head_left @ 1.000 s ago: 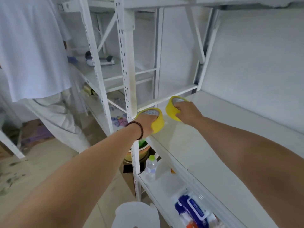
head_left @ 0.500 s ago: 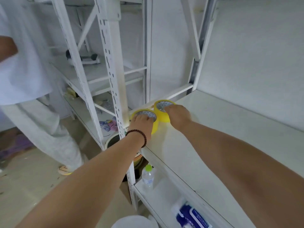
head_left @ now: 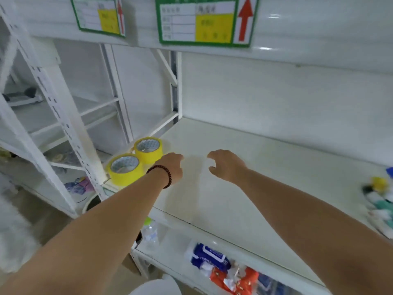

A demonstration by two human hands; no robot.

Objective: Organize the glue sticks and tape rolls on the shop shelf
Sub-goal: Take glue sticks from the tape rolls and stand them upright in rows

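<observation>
Two yellow tape rolls lie flat at the left end of the white shelf (head_left: 244, 167): the near tape roll (head_left: 124, 168) by the front corner and the far tape roll (head_left: 148, 150) just behind it, almost touching. My left hand (head_left: 172, 167), with a dark bead bracelet on the wrist, hovers just right of the rolls and holds nothing. My right hand (head_left: 226, 165) is further right over bare shelf, fingers spread and curled, also holding nothing. A blurred heap of small items (head_left: 380, 199), perhaps glue sticks, lies at the shelf's right edge.
A perforated white upright (head_left: 63, 124) stands left of the rolls. Green-framed labels (head_left: 204, 22) with red arrows hang on the shelf above. The lower shelf holds a water bottle (head_left: 150, 231), a blue packet (head_left: 209, 257) and orange packets (head_left: 236, 277).
Both hands set the yellow rolls down at the shelf's left end, let go and drew back to the right. The view swung right, and the person in white went out of view.
</observation>
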